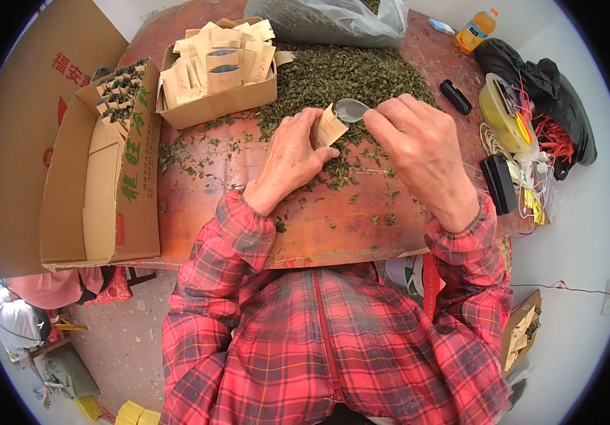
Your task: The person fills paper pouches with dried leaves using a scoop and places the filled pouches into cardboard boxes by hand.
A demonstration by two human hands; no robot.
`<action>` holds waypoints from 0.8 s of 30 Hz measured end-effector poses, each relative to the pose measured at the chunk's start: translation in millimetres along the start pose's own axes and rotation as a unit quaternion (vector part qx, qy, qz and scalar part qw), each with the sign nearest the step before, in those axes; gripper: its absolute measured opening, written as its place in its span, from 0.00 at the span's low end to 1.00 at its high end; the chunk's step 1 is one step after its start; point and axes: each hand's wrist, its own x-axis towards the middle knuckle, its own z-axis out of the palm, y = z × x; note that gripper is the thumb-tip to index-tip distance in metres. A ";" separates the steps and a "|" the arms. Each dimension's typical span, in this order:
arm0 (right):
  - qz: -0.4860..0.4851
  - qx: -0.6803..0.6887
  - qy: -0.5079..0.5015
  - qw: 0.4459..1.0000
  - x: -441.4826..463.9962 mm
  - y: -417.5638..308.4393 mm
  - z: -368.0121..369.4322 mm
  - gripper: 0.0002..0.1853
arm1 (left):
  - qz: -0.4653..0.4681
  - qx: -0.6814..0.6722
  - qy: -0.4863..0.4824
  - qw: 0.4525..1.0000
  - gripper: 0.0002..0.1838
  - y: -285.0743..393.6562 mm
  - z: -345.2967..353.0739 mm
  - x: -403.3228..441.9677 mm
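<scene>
My left hand (pixel 292 157) is closed around a small brown paper packet (pixel 330 129), its mouth tilted up to the right. My right hand (pixel 418 145) grips a spoon (pixel 351 109), whose bowl is at the packet's mouth. Whether leaves lie in the spoon is hard to make out. Behind both hands spreads a heap of dried, dark green leaves (pixel 347 74), with loose bits scattered toward me. A small cardboard box (pixel 230 100) full of paper packets stands beyond my left hand. Farther left, a tall cardboard box (pixel 138 212) holds packets with dark leaves showing at their tops.
A plastic bag (pixel 326 25) with leaves lies at the back of the red table (pixel 213 234). Along the right edge are an orange drink bottle (pixel 475 32), a black stapler-like object (pixel 455 97), a yellowish container (pixel 499 110), a black case (pixel 497 184) and tangled cords.
</scene>
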 end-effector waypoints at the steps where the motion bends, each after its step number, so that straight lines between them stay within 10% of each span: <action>1: -0.005 0.001 -0.010 1.000 -0.4 -1.4 1.2 0.11 | 0.002 0.008 -0.001 1.000 0.32 0.0 -0.5 -0.2; 24: 0.107 0.081 0.086 0.987 -46.3 -13.3 12.3 0.17 | -0.026 -0.010 0.017 0.999 0.31 -7.6 -9.0 -6.6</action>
